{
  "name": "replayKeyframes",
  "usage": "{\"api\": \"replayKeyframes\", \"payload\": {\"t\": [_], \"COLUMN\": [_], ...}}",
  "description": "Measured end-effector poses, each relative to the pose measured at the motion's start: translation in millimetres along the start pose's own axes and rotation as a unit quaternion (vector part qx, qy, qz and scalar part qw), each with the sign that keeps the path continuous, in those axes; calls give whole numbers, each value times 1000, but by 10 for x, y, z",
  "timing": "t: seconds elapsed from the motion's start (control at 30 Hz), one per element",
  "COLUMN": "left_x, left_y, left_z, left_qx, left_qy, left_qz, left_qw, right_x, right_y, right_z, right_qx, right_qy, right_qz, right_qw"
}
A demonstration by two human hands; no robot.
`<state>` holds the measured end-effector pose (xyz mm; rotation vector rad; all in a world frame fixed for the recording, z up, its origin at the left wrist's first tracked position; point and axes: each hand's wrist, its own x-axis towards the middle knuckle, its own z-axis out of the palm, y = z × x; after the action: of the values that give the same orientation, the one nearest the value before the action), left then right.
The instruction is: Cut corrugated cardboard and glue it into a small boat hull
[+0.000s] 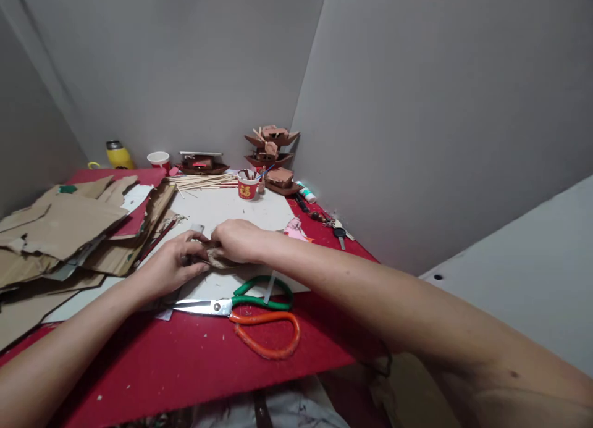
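Over a white sheet [273, 209], my left hand [173, 261] and my right hand [238, 239] meet at a small brown piece [222, 259] that looks like cardboard. The left fingers and thumb pinch its left end. My right hand curls over its top, with the fingertips partly hidden. Much of the piece is covered by my hands, so its full shape does not show. Just in front of them lie large scissors [217, 307] with one green and one orange handle, their blades pointing left.
Torn cardboard sheets [88, 218] are piled at left. Behind stand a red paper cup [248, 187] with brown smears, thin wooden sticks [204, 182], a brown model boat [201, 165] and stacked model boats [273, 153]. Keys [340, 233] lie near the right wall; a yellow bottle [119, 155] stands back left.
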<state>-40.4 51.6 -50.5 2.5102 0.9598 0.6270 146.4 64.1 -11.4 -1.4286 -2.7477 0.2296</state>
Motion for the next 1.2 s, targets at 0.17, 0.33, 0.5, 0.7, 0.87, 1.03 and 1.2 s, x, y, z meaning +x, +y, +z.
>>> {"api": "replayKeyframes", "payload": {"t": [0.17, 0.33, 0.5, 0.7, 0.87, 1.03, 1.2], "left_x": [-17, -28, -82, 46, 327, 493, 520], "left_y": [22, 22, 120, 507, 793, 940, 853], "left_z": [-2, -26, -102, -119, 30, 173, -5], "left_qx": [10, 35, 110, 155, 289, 353, 386], "left_qy": [8, -7, -22, -38, -73, -92, -81], "left_qz": [-4, -12, -19, 37, 28, 12, -82], "left_qw": [1000, 999, 993, 987, 954, 931, 915], "right_x": [-309, -613, -754, -758, -737, -724, -740], "right_y": [340, 659, 780, 901, 892, 885, 891], "right_z": [-270, -238, -99, -115, -85, 30, 94], "right_qx": [33, 49, 66, 85, 97, 112, 117], "right_qy": [94, 91, 59, 111, 108, 104, 109], "right_qz": [37, 49, 15, 77, 121, 131, 140], "right_qw": [994, 993, 996, 987, 982, 980, 977]}}
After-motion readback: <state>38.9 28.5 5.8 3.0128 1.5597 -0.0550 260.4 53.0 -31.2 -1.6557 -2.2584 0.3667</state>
